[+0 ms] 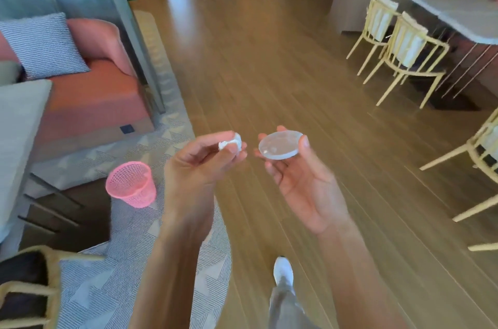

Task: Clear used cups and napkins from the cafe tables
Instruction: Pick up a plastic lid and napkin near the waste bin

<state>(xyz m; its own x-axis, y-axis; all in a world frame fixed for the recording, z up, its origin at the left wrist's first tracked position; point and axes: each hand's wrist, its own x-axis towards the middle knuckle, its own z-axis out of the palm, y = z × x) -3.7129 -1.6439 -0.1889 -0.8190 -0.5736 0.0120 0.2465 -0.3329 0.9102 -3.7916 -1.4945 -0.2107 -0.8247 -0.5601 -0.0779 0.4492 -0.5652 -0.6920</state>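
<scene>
My left hand [199, 161] pinches a crumpled white napkin ball [230, 143] between thumb and fingertips, raised over the wooden floor. Just to its right, my right hand [301, 180] holds a clear round disc, like a plastic lid or coaster [280, 145], between thumb and fingers, palm turned up. A pink mesh waste basket [131, 183] stands on the patterned rug, low to the left of my left hand; what lies inside it I cannot tell.
A pink sofa [94, 91] with a grey cushion sits at the left, behind a grey table edge [18, 124]. Cream chairs [404, 51] stand by a white table [458, 16] at the right. A chair back [32, 288] is at the lower left. Wooden floor [269, 59] stretches ahead.
</scene>
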